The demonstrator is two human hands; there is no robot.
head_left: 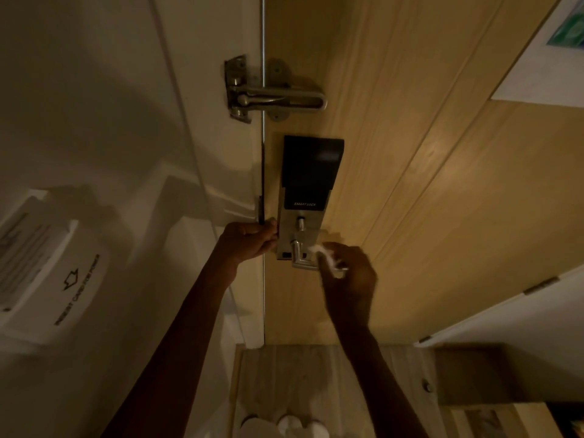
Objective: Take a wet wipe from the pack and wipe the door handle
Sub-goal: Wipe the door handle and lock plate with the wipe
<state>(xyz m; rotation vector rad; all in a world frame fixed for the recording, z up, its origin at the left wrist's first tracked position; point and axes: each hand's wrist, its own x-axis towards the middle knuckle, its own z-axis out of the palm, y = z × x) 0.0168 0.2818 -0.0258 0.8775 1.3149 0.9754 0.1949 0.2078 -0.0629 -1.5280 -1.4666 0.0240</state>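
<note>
Here, right hand (349,279) at lower centre, closed round a bunched white wet wipe (327,259) pressed to the silver door handle (305,259); left hand (248,240) gripping the door edge (263,172). Risk: lever dipping under pressure, wipe slipping off. No pack or other container clearly in view.

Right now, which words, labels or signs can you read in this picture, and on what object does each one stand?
"SMART LOCK": on the black panel of the door lock.
"INSERT CARD FOR POWER", with an arrow outline: on the white card holder on the left wall; blurred, so this reading is likely, not certain.
Small print on the card holder's upper part: too blurred to read.
Green sign, top right: cut off, unreadable.
</note>
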